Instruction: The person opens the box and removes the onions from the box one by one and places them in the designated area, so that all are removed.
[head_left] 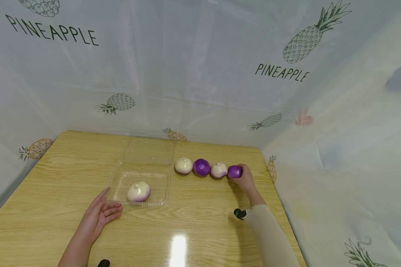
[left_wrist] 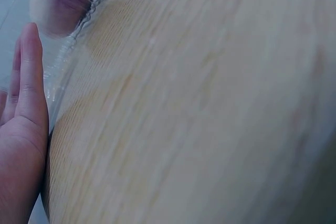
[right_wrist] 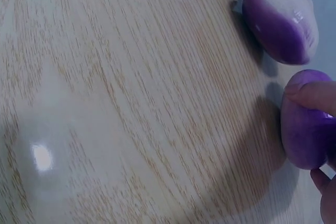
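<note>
At the right end of a row, my right hand (head_left: pixel 244 178) grips a purple-and-white turnip (head_left: pixel 235 171), its purple side up. The right wrist view shows a fingertip (right_wrist: pixel 299 91) pressed on this turnip (right_wrist: pixel 303 129). To its left in the row are a white-topped turnip (head_left: pixel 218 170), a purple-topped one (head_left: pixel 201 167) and another pale one (head_left: pixel 183 165). A clear plastic clamshell box (head_left: pixel 160 185) lies with its lid folded back, one turnip (head_left: pixel 139 191) inside near the front. My left hand (head_left: pixel 98 217) is beside the box's front left corner, fingers extended, holding nothing.
Everything lies on a wooden table (head_left: pixel 200 230). Pineapple-printed sheeting (head_left: pixel 194 74) hangs behind it and along its right side. A small black object (head_left: pixel 239 213) shows by the right sleeve, and another dark one (head_left: pixel 104 263) at the lower edge.
</note>
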`<state>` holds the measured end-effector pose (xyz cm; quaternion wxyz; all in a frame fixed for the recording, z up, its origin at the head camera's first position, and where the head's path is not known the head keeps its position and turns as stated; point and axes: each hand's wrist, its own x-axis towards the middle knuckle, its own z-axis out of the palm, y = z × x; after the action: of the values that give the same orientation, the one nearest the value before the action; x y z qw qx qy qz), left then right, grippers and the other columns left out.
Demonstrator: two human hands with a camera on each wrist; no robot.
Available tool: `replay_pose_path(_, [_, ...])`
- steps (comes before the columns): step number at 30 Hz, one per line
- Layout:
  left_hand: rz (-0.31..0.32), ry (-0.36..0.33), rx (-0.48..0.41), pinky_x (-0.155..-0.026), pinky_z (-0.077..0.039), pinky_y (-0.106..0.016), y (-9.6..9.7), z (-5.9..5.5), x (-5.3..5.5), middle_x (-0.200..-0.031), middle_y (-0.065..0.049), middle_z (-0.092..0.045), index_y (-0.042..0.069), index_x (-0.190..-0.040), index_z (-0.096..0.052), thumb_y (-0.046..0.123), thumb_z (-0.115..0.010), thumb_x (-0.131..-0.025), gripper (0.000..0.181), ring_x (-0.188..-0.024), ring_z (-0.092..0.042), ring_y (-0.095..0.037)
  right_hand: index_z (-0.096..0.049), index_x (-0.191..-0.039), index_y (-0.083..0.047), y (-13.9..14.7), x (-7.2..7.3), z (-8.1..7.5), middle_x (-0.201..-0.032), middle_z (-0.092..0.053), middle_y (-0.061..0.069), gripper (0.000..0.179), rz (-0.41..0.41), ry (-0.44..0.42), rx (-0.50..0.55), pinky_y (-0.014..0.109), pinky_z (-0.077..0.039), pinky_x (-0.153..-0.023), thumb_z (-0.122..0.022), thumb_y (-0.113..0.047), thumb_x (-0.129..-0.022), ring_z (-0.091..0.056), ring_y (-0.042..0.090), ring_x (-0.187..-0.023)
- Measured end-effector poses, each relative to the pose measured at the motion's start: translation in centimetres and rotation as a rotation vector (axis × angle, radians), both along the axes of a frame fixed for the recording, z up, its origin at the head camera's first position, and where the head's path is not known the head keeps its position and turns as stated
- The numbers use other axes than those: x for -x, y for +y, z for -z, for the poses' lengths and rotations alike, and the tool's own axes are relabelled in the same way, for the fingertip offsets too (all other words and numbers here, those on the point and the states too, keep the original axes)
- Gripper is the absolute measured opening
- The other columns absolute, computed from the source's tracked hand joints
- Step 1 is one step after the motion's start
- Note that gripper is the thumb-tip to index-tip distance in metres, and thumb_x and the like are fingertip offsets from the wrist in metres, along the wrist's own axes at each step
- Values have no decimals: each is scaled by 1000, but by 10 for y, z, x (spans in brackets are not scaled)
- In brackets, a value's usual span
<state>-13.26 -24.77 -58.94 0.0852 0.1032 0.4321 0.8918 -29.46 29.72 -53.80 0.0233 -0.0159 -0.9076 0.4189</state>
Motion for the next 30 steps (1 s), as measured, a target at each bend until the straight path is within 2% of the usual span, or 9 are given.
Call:
replay_pose_path(16, [14,-7,-24,-88,-55,-39,0,1,1,-108,-14,-67,6,-151,19,18,-22,-110,60,-103,-66,-26,-39,-135,7,-2,2,0,-135,-42,28,74,-8,-10,-15,57,-32,-109,-81,6,-74,-38,44,-129])
replay_pose_path(24, [23,11,-19,-89,-54,-39,-1,2,0,-110,-13,-66,12,-155,11,17,-22,-110,56,-104,-66,-26,-39,-138,5,-2,1,-1,-138,-40,28,77,-26,-11,-10,57,-32,-109,-82,7,-73,-37,44,-130])
replay_pose_path(30, [17,5,-15,-89,-54,-39,-1,1,-1,-109,-14,-66,5,-151,19,17,-23,-110,60,-103,-66,-27,-38,-141,1,-3,-2,-8,-141,-37,28,80,-37,-8,-33,58,-37,-104,-82,4,-74,-37,45,-128])
